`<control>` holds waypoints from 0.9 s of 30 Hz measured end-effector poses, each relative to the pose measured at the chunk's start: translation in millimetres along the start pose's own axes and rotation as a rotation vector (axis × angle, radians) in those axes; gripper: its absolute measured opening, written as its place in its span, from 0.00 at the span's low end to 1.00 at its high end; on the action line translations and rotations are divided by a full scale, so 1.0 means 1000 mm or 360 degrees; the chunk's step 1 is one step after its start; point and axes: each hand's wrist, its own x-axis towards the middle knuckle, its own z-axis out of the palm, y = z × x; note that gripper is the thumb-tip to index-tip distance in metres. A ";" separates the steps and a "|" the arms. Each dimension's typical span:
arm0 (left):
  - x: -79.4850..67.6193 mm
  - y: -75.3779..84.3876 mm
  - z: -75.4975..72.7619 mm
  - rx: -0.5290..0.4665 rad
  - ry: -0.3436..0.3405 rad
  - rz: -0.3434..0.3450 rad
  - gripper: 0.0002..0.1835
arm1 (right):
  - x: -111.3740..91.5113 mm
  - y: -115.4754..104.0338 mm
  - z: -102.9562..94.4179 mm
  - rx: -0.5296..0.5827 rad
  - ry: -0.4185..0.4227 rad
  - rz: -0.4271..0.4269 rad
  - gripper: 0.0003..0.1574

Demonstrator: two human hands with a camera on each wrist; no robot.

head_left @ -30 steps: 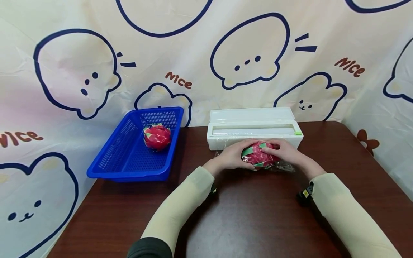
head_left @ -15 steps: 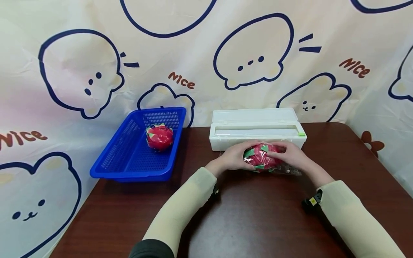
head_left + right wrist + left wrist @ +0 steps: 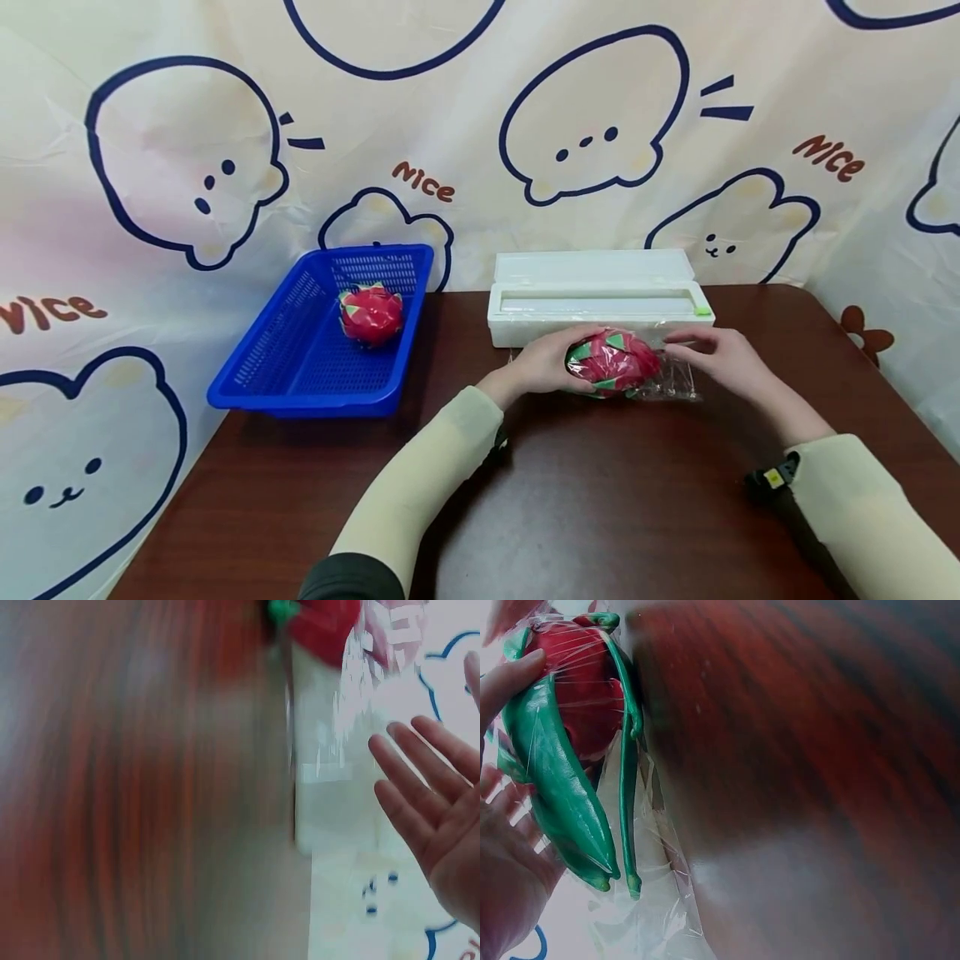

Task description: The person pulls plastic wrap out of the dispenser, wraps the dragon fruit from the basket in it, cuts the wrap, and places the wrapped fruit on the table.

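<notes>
Left hand on the wrapped dragon fruit, right hand off it.
Dragon fruit (image 3: 618, 360) sits just right of frame centre, slightly below mid-height. My left hand (image 3: 546, 363) has its fingers curled round its left side; my right hand (image 3: 722, 360) is just beside it, fingers apart, spread in the right wrist view. Clear film (image 3: 671, 382) trails off the fruit's right end; can't tell if I'm touching it. White box (image 3: 517, 333) behind, on the brown desk (image 3: 585, 508). Blue basket (image 3: 300, 410) left of centre, second dragon fruit (image 3: 371, 315) inside.
</notes>
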 end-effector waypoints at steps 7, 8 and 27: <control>-0.001 0.001 0.000 0.0014 -0.0005 -0.0036 0.48 | -0.023 0.024 -0.018 -0.0135 -0.0072 0.0000 0.32; -0.001 0.001 0.000 0.0014 -0.0006 -0.0041 0.48 | -0.025 0.027 -0.018 -0.0145 -0.0094 0.0003 0.32; -0.001 0.002 0.001 -0.0013 -0.0001 -0.0067 0.48 | -0.018 0.035 -0.004 0.0087 -0.0300 -0.0176 0.07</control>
